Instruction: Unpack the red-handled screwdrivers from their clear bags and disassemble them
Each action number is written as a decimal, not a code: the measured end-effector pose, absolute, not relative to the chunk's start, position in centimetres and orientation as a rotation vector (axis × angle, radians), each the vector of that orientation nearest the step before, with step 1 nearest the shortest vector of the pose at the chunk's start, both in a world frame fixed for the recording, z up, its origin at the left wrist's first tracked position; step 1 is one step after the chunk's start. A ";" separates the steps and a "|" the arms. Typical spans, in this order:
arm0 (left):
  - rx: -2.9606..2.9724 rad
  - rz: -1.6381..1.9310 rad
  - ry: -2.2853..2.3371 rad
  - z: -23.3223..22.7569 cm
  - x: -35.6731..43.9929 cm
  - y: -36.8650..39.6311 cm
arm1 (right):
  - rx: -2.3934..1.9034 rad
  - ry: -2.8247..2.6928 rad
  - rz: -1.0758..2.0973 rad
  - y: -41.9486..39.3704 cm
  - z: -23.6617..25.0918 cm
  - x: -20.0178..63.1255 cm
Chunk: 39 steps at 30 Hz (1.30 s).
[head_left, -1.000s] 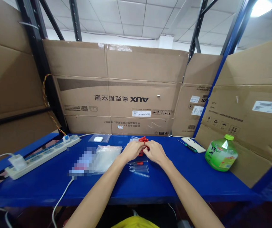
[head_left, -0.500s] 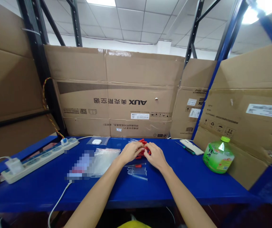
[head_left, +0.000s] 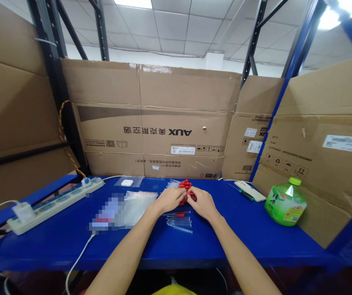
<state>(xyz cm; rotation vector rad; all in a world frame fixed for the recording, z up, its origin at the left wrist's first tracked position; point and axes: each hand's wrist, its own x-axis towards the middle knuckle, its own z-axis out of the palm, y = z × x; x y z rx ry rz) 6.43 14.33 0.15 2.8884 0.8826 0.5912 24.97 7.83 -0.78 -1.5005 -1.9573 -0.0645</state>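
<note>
Above the middle of the blue table, my left hand (head_left: 171, 200) and my right hand (head_left: 203, 202) almost meet, both with curled fingers. Between and just behind them lies a pile of red caps or handles (head_left: 185, 184), with thin clear tubes (head_left: 172, 183) pointing left from it. The fingertips of both hands are closed at the pile's near side; what they pinch is too small and partly hidden. Closer to me, several thin clear tubes (head_left: 179, 223) lie in a loose row, one with a red part (head_left: 180, 214). Left of my left hand are clear zip bags (head_left: 139, 209).
A blurred phone-like object (head_left: 107, 213) with a cable lies left, beside a power strip (head_left: 55, 207). A white case (head_left: 127, 183) rests on a small bag behind. To the right are a green-handled screwdriver (head_left: 246, 194), a white object (head_left: 249, 191) and a green bottle (head_left: 286, 203). Cardboard walls surround the table.
My fingers have shifted slightly over the red pile, and more of its red parts and clear tubes now shows behind my left hand. The whole view has moved a little.
</note>
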 end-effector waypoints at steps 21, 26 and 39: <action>2.972 0.624 0.690 1.0 6.6 14.1 | -1.667 -1.963 -0.188 8.1 -1.3 24.3; 2.954 0.620 0.699 1.3 6.7 14.0 | -1.674 -1.953 -0.244 8.0 -1.3 24.1; 2.878 0.779 0.771 1.5 6.4 14.1 | -1.453 -1.890 -0.141 8.4 -1.5 24.6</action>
